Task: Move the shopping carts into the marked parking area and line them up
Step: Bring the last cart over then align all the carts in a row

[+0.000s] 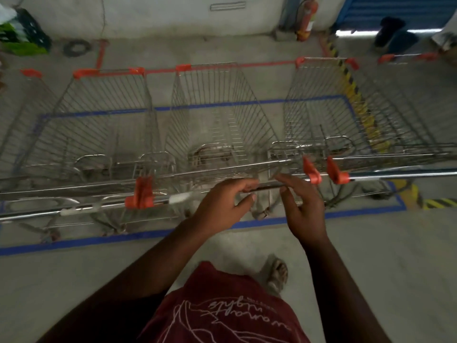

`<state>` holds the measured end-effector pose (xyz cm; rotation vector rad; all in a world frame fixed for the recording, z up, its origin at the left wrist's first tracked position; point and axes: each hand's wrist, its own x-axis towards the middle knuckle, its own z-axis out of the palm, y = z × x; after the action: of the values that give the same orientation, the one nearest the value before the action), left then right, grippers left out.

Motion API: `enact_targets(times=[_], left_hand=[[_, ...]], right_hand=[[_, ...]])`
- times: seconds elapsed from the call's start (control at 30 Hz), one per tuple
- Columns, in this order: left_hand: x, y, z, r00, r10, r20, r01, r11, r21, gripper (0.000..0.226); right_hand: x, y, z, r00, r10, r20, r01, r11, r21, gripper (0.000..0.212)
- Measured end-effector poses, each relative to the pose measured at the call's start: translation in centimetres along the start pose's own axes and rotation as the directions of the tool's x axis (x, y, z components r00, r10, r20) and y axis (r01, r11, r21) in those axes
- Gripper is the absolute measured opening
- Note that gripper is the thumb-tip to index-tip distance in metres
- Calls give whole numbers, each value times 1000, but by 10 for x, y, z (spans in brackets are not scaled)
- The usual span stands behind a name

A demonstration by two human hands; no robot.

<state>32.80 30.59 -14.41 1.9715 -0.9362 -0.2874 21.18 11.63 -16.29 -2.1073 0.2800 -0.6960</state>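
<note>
Left hand (222,204) gripping middle cart's handle (264,187), right hand (303,204) alongside — fingers loose

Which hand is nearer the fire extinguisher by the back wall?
Right. The right hand lies below and slightly left of the fire extinguisher; the left hand is further left, both on the cart handle.

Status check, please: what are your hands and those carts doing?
Left hand holds middle cart handle; right hand open, touching it. Neighbour carts close both sides.

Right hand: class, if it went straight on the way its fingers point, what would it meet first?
Probably the middle cart's handle bar: the right hand has fingertips at it already, though depth is unclear.
</note>
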Motion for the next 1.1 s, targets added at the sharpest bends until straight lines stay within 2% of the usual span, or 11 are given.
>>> enact_targets(times=[0.1, 0.2, 0.3, 0.37, 0.43, 0.5, 0.57, 0.63, 0.73, 0.9, 1.1], left_hand=[[27, 19, 34, 999, -8, -31, 8, 1000, -1, 33], [58, 46, 77, 997, 16, -71, -16, 1000, 4, 32], [82, 69, 123, 997, -12, -76, 10, 1000, -22, 31], [97, 75, 152, 994, -77, -75, 77, 997, -8, 37], [110, 76, 176, 988, -129, -82, 136, 987, 82, 51], [121, 75, 192, 981, -172, -93, 190, 947, 260, 67], [126, 71, 201, 958, -262, -117, 287, 879, 381, 85], [124, 68, 205, 938, -319, -136, 346, 848, 402, 102], [122, 63, 202, 950, -270, -155, 310, 873, 377, 113], [121, 62, 199, 971, -189, -145, 229, 911, 344, 101], [121, 59, 194, 965, -235, -121, 259, 932, 255, 92]], right_hand=[[12, 29, -32, 997, -74, -16, 74, 997, -5, 34], [25, 55, -71, 989, -149, 28, 148, 989, 13, 35], [37, 92, -113, 995, -49, 82, 48, 999, 11, 42], [43, 121, -138, 990, 13, 137, -13, 1000, -3, 40], [51, 154, -160, 992, -7, 125, 30, 983, -183, 30], [62, 179, -173, 989, -71, 130, 121, 893, -433, 27], [68, 192, -174, 981, -50, 185, 143, 833, -534, 28], [70, 195, -170, 976, -31, 216, 147, 828, -541, 29], [72, 195, -166, 979, -28, 200, 132, 837, -530, 31], [60, 185, -156, 982, -23, 186, 109, 876, -470, 31], [57, 180, -145, 982, -42, 184, 120, 892, -435, 29]])
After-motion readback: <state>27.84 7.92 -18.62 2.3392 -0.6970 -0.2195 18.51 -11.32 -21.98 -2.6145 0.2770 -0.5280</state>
